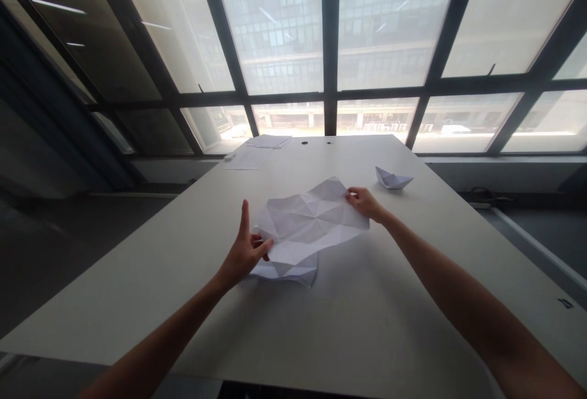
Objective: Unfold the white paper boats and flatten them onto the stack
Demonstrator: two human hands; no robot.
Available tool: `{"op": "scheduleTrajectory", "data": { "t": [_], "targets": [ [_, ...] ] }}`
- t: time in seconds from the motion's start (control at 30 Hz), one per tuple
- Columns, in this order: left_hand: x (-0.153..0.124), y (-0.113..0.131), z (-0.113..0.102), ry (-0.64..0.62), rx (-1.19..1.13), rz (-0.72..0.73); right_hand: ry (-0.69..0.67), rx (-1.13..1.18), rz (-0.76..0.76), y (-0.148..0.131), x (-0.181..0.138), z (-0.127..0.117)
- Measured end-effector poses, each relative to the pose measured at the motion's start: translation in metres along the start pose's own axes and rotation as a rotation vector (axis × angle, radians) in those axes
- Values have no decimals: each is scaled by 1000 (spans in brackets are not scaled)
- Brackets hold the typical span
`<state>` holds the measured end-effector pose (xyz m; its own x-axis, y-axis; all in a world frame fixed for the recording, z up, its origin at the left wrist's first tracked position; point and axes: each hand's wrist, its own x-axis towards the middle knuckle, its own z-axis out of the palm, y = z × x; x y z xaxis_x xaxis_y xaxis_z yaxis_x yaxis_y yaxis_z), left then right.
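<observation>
Creased paper sheet [312, 221] — white, crossed with fold lines, held up just above the table [389, 301] near its middle, near edge drooping to touch the tabletop. Pinched at the near left corner by the left hand [245, 252]: thumb and bent fingers closed on the sheet's edge, index finger standing straight up, free of the paper. Gripped at the far right corner by the right hand [364, 202], fingers curled shut over that corner, forearm stretched out across the table. Spread between the two hands, tilted, far side higher than near side.

Beyond the sheet and to its right, well apart from it, a small folded paper boat [393, 178] resting on the table. Farther beyond the sheet and to its left, by the table's far edge, a flat stack of loose papers [259, 149]. Behind all that, past the sheet, a wall of dark-framed windows [330, 50] — bright outside.
</observation>
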<state>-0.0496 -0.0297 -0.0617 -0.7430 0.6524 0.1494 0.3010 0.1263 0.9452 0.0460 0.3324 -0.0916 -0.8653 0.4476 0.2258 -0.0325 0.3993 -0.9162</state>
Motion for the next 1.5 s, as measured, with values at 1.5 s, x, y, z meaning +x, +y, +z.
{"op": "scheduleTrajectory", "data": {
  "t": [1.5],
  "targets": [
    [1, -38, -65, -61, 138, -435, -325, -822, -429, -25, -55, 169]
  ]
}}
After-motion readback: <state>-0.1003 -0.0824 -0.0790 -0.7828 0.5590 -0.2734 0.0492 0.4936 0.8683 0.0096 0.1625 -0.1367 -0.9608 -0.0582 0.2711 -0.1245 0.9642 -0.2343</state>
